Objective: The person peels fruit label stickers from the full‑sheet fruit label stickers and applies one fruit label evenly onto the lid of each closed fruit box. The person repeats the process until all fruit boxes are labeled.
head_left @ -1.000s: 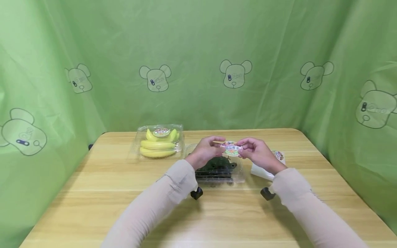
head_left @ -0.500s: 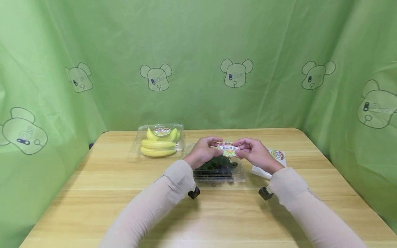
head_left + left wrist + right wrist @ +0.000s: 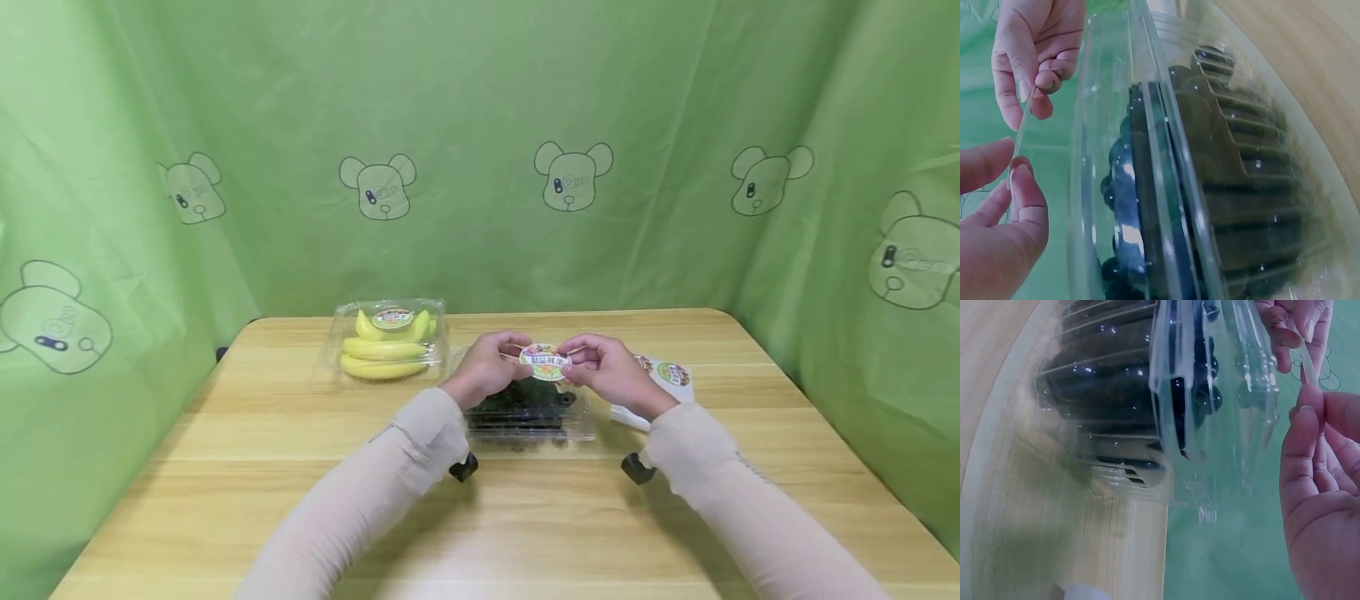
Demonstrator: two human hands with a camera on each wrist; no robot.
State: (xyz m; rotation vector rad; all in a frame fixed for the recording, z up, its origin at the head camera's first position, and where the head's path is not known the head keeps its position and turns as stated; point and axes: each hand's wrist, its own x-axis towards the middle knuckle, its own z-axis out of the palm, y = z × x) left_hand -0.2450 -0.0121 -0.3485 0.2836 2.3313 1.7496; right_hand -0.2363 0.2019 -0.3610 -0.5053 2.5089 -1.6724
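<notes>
My left hand (image 3: 489, 367) and right hand (image 3: 611, 371) pinch opposite edges of an oval fruit-label sticker (image 3: 545, 362), its colourful printed face toward the head camera. The sticker is held over a clear plastic clamshell box (image 3: 581, 429) of dark, round, grape-like fruit (image 3: 521, 404). Seen edge-on in the left wrist view, the sticker (image 3: 1020, 134) is a thin pale strip between the fingertips of both hands. The right wrist view shows my right thumb and fingers on one end of the sticker (image 3: 1307, 362). The box lid lies below the hands.
Behind and left of the grape box stands another clear box with bananas (image 3: 382, 358), bearing a similar label (image 3: 393, 319). A white sheet of stickers (image 3: 671, 383) lies on the table right of the box, partly behind my right hand. Green curtains (image 3: 480, 242) enclose the wooden table (image 3: 255, 467).
Both hands have shifted slightly left, carrying the sticker between them. More of the sticker sheet shows beside my right hand. The boxes have stayed in place.
</notes>
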